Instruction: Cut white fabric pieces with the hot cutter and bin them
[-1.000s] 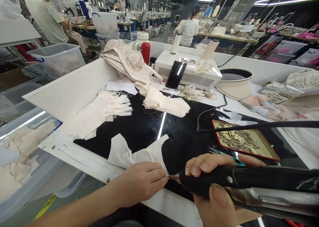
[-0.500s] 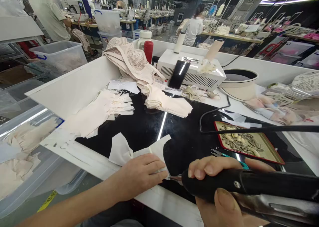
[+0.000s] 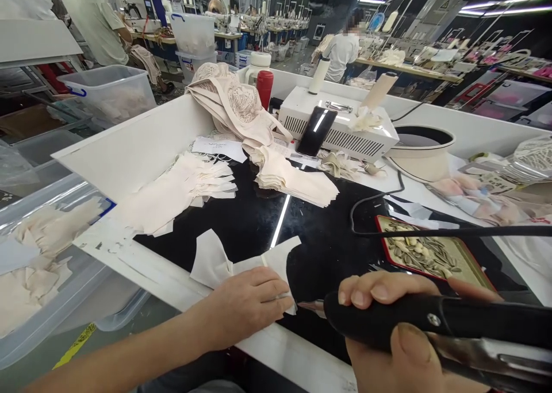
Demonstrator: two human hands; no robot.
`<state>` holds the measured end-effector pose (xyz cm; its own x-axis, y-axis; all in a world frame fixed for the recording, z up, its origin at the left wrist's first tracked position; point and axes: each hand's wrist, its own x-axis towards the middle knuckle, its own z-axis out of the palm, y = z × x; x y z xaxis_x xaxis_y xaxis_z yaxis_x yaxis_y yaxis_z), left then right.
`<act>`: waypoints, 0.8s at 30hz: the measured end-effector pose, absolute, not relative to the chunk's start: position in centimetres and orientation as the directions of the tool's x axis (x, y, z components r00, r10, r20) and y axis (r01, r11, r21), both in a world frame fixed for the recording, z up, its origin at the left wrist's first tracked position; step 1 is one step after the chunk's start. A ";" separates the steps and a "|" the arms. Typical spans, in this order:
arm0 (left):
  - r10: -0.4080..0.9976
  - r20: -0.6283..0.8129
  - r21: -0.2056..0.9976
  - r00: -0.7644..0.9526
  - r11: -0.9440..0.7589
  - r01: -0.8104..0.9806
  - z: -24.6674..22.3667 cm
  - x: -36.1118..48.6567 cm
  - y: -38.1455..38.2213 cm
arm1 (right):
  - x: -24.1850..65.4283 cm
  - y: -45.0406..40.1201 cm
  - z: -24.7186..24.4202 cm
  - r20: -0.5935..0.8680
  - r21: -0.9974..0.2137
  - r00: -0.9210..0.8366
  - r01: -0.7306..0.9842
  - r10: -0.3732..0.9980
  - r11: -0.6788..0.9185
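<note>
Pale fabric (image 3: 211, 262) partly under left grip (image 3: 250, 304)

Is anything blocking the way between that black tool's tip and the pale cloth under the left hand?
Nothing visible does: the black tool in the right hand has its tip beside the corner of the pale cloth. The left hand lies on the cloth.

Pale, winged fabric (image 3: 278, 261) spreads along the near side of a glossy black work surface (image 3: 328, 238), a thin line crossing its right wing, as a black-bodied tool (image 3: 470, 324) points left, slender metal tip just beside the fabric's corner.
</note>
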<state>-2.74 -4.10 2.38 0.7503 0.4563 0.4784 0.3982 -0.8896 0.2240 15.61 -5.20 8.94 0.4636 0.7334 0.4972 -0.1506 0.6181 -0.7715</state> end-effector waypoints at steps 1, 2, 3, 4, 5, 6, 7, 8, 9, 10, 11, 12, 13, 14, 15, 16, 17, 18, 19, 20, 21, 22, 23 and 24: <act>0.456 0.477 0.229 0.751 -0.890 0.395 2.3 -2.8 -4.1 | 15.5 -5.0 9.0 0.490 -0.770 0.485 -0.148 0.724 0.620; 0.457 0.474 0.236 0.752 -0.889 0.392 2.2 -2.8 -4.1 | 15.4 -4.9 9.1 0.489 -0.768 0.495 -0.146 0.718 0.624; 0.460 0.468 0.243 0.754 -0.888 0.391 2.2 -2.8 -4.1 | 15.3 -4.7 9.1 0.494 -0.766 0.489 -0.145 0.719 0.626; 0.464 0.461 0.249 0.757 -0.886 0.391 2.1 -2.8 -4.1 | 15.2 -4.5 9.1 0.502 -0.765 0.477 -0.144 0.721 0.628; 0.467 0.454 0.253 0.759 -0.884 0.392 2.1 -2.8 -4.2 | 15.1 -4.4 9.1 0.509 -0.763 0.468 -0.142 0.722 0.630; 0.468 0.452 0.252 0.760 -0.884 0.394 2.1 -2.8 -4.2 | 15.0 -4.2 9.1 0.513 -0.762 0.463 -0.142 0.723 0.632; 0.468 0.451 0.247 0.760 -0.884 0.398 2.1 -2.8 -4.2 | 14.9 -4.1 9.1 0.517 -0.760 0.461 -0.142 0.722 0.634; 0.468 0.452 0.239 0.759 -0.884 0.403 2.1 -2.8 -4.2 | 14.8 -4.0 9.1 0.519 -0.758 0.459 -0.144 0.721 0.637; 0.468 0.455 0.230 0.758 -0.884 0.408 2.2 -2.8 -4.3 | 14.8 -3.9 9.0 0.522 -0.754 0.460 -0.145 0.719 0.640; 0.468 0.457 0.222 0.756 -0.883 0.413 2.2 -2.9 -4.3 | 14.7 -3.9 9.0 0.522 -0.752 0.462 -0.147 0.717 0.642; 0.470 0.459 0.214 0.754 -0.882 0.419 2.2 -2.9 -4.3 | 14.6 -3.8 9.0 0.522 -0.752 0.461 -0.149 0.717 0.642; 0.473 0.461 0.208 0.751 -0.880 0.426 2.2 -2.9 -4.3 | 14.6 -3.8 8.9 0.521 -0.752 0.462 -0.149 0.717 0.642; 0.478 0.462 0.205 0.747 -0.877 0.434 2.1 -2.9 -4.3 | 14.6 -3.8 8.9 0.522 -0.752 0.461 -0.147 0.718 0.642; 0.482 0.465 0.200 0.743 -0.875 0.442 2.1 -2.9 -4.3 | 14.6 -3.8 8.8 0.525 -0.754 0.457 -0.143 0.718 0.641; 0.487 0.466 0.196 0.739 -0.871 0.451 2.0 -2.9 -4.3 | 14.6 -3.8 8.8 0.532 -0.752 0.455 -0.134 0.714 0.646; 0.495 0.466 0.194 0.734 -0.866 0.461 1.9 -2.9 -4.3 | 14.7 -3.8 8.8 0.542 -0.749 0.452 -0.123 0.708 0.651; 0.502 0.468 0.193 0.727 -0.861 0.470 1.8 -3.0 -4.4 | 14.7 -3.8 8.7 0.555 -0.743 0.449 -0.110 0.700 0.660; 0.510 0.469 0.195 0.721 -0.856 0.479 1.7 -3.0 -4.4 | 14.7 -3.8 8.7 0.567 -0.739 0.447 -0.095 0.692 0.667; 0.515 0.471 0.197 0.716 -0.853 0.484 1.6 -3.0 -4.4 | 14.7 -3.8 8.7 0.576 -0.736 0.448 -0.082 0.684 0.672; 0.520 0.472 0.200 0.712 -0.849 0.488 1.5 -3.0 -4.4 | 14.7 -3.8 8.7 0.577 -0.737 0.451 -0.071 0.681 0.672; 0.524 0.470 0.203 0.710 -0.847 0.491 1.4 -3.1 -4.4 | 14.6 -3.7 8.7 0.576 -0.741 0.452 -0.063 0.681 0.669; 0.525 0.467 0.204 0.712 -0.847 0.490 1.4 -3.1 -4.4 | 14.7 -3.7 8.6 0.574 -0.745 0.451 -0.057 0.683 0.664; 0.525 0.459 0.204 0.716 -0.847 0.490 1.3 -3.1 -4.3 | 14.7 -3.7 8.6 0.570 -0.751 0.449 -0.057 0.688 0.658; 0.527 0.449 0.205 0.722 -0.847 0.490 1.3 -3.2 -4.3 | 14.7 -3.7 8.5 0.566 -0.755 0.442 -0.061 0.696 0.652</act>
<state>-3.16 -4.27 1.32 0.7218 0.5268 0.4489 0.4905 -0.8469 0.2053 14.72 -3.67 8.47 0.4419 0.6963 0.5656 -0.0609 0.6524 -0.7555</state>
